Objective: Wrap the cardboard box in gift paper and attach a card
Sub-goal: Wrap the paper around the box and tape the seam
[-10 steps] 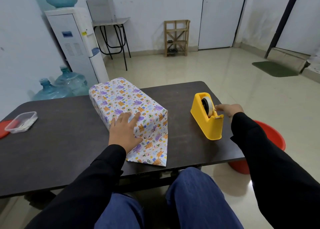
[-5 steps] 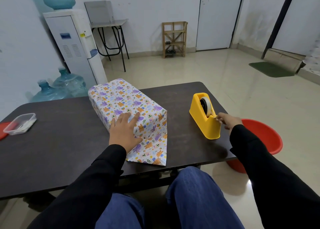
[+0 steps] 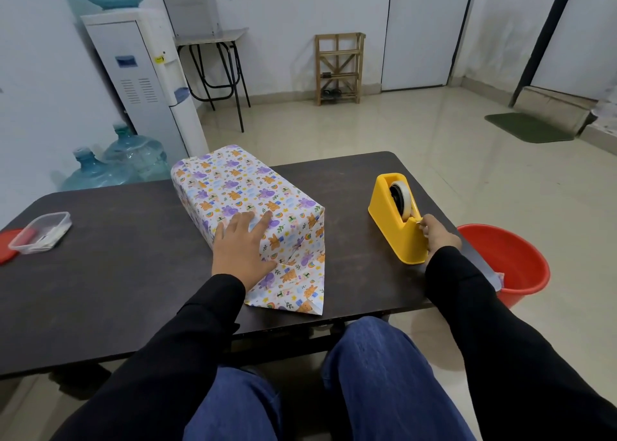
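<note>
**As we steady and pinch**

While the dark wooden worktop point(image 3: 117, 273) carries it centrally, the long cardboard box in white cartoon-print gift paper point(image 3: 240, 190) lies under our left hand point(image 3: 242, 247), fingers point(image 3: 263, 218) straight and spread. Beside it stands the yellow plastic tape dispenser point(image 3: 390, 227), where the fingers of our right hand point(image 3: 439, 237) pinch the tape end point(image 3: 417, 219).

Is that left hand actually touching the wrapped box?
Touching. The head view shows the left hand lying flat on top of the wrapped box, fingers spread on the paper with no gap.

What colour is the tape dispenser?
Yellow. The tape dispenser shows best in the head view, on the table.
</note>
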